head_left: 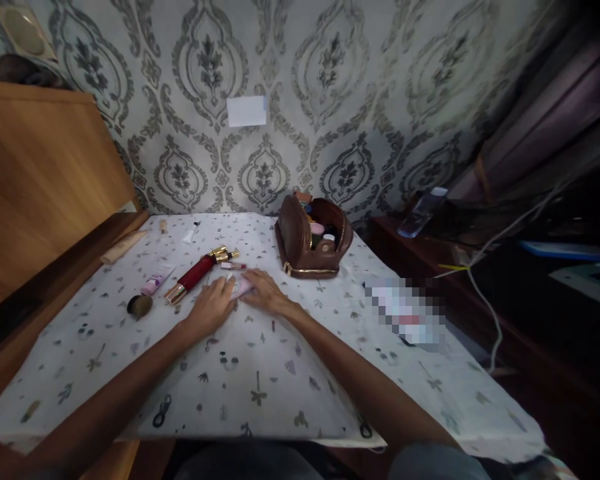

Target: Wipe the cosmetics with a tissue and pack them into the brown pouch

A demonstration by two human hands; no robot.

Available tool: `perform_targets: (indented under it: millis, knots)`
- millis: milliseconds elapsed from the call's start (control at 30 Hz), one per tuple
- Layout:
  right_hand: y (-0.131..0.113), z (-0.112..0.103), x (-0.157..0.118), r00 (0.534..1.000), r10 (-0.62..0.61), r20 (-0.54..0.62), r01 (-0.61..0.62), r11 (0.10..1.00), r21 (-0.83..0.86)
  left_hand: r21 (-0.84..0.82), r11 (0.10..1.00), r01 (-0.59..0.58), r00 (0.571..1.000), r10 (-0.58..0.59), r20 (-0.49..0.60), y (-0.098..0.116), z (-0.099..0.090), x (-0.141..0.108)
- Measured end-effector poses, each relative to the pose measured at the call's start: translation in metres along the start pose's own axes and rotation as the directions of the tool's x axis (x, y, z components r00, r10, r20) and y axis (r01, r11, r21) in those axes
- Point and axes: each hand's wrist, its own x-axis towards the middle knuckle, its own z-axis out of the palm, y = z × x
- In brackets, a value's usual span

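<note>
My left hand [213,307] and my right hand [266,292] meet near the middle of the table, both around a small pale pink item [241,287] that lies between their fingers. Just beyond them is a lipstick-like tube [233,266]. To the left of my left hand lie a long red bottle with gold ends [197,275], a pink and white tube [157,279] and a round brush with dark bristles [140,306]. An open brown bag [314,237] with several items inside stands beyond my right hand.
The table wears a white patterned cloth [230,400]. A small white tube [191,233] and a beige flat item [123,247] lie at the back left. A blurred-out object [405,312] is at the right. A clear bottle [423,212] and white cable [490,313] are beyond the right edge.
</note>
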Motion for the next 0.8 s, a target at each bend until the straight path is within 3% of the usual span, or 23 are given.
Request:
perform_targets:
  millis: [233,400,500,633,800]
  knots:
    - [-0.025,0.014,-0.028,0.953,0.177,-0.247,-0.170,0.984,0.051,-0.170,0.979,0.110,0.991,-0.121,-0.053,-0.004,-0.008,-0.008]
    - [-0.043,0.013,-0.049,0.975,0.111,-0.192,-0.061,0.967,0.248,-0.484,0.875,0.028,1.000,-0.018,0.025,0.022,-0.028,-0.023]
    - [-0.043,0.004,-0.058,0.981,0.140,-0.137,-0.079,0.922,0.380,-0.589,0.808,0.007,0.999,0.021,0.041,0.029,-0.035,-0.026]
    - [-0.040,-0.003,-0.074,0.976,0.188,-0.110,-0.133,0.916,0.377,-0.533,0.846,-0.022,0.999,0.003,-0.037,0.012,-0.031,-0.019]
    - [-0.035,-0.005,-0.089,0.968,0.162,-0.193,-0.142,0.983,0.115,-0.403,0.915,0.004,0.999,-0.024,-0.045,-0.012,-0.018,-0.013]
